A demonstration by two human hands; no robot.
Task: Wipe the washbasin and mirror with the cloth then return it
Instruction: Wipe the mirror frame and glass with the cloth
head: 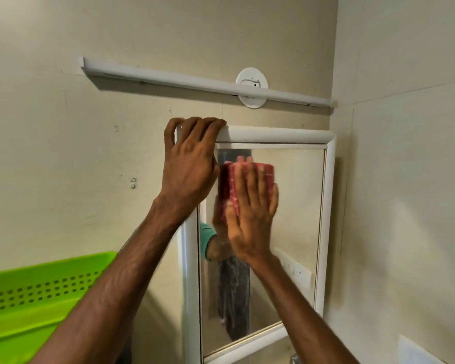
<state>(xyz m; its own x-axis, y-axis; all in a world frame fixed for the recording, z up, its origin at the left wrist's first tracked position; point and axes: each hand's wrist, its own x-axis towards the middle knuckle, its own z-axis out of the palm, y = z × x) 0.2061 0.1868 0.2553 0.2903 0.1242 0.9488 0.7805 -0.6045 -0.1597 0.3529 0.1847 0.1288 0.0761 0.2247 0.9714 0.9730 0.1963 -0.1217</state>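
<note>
A: Hands, quick?

B: Left hand (189, 164) is up at the top left corner of the white frame (273, 134), fingers (202, 124) curled over its top edge and gripping it. Right hand (250, 214) is flat, fingers straight, pressing the red cloth (233, 187) onto the mirror (294, 206).

A: Where's the cloth exactly?

B: On the upper left part of the glass, just beside the left hand, folded small under the right palm.

A: Risks?

B: The main one is that the cloth is pinned by pressure only, not pinched. If the palm eases off mid-stroke it will likely slide down the glass and drop (washbasin isn't in view, so I can't say where it would land).

A: Anything else?

B: The right hand is blurred, so I'd guess a fast sweep. A stroke to the left could knock into the left thumb. A hard push could rock the mirror, and the left grip looks like a brace against that. The cloth covers a small patch, so the lower glass and right edge could get missed.

A: Clutter?

B: There's a green perforated tray (37, 298) low on the left, under the left forearm, so an elbow could clip it.
</note>
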